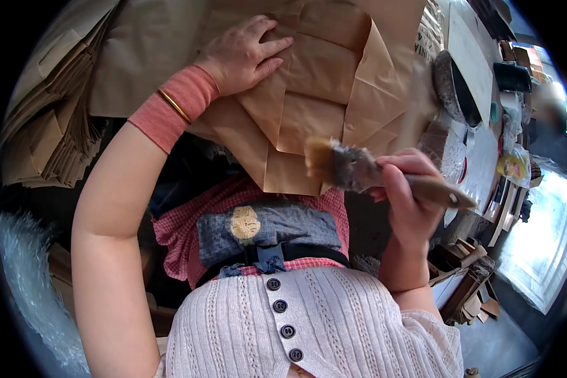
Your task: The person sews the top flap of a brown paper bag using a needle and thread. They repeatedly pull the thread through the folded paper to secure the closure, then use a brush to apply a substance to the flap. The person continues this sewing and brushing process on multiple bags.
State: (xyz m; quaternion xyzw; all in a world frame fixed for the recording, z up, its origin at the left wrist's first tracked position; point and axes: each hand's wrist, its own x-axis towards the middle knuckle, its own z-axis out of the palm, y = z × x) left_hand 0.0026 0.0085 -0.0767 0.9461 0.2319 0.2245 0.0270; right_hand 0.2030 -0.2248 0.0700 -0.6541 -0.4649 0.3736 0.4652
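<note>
The right hand (409, 195) has its grip closed around the wooden handle of a wide brush (359, 169), bristles just above brown paper (315, 82). The left hand (246, 53) lies flat, fingers spread, pressing that paper.

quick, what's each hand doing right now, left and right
Left hand: open, pressed flat on the brown paper sheets.
Right hand: closed around the handle of a wide brush.

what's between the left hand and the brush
In the head view, only folded brown paper sheets lie between the left hand, pressed flat on them, and the paste brush in the right hand.
</note>
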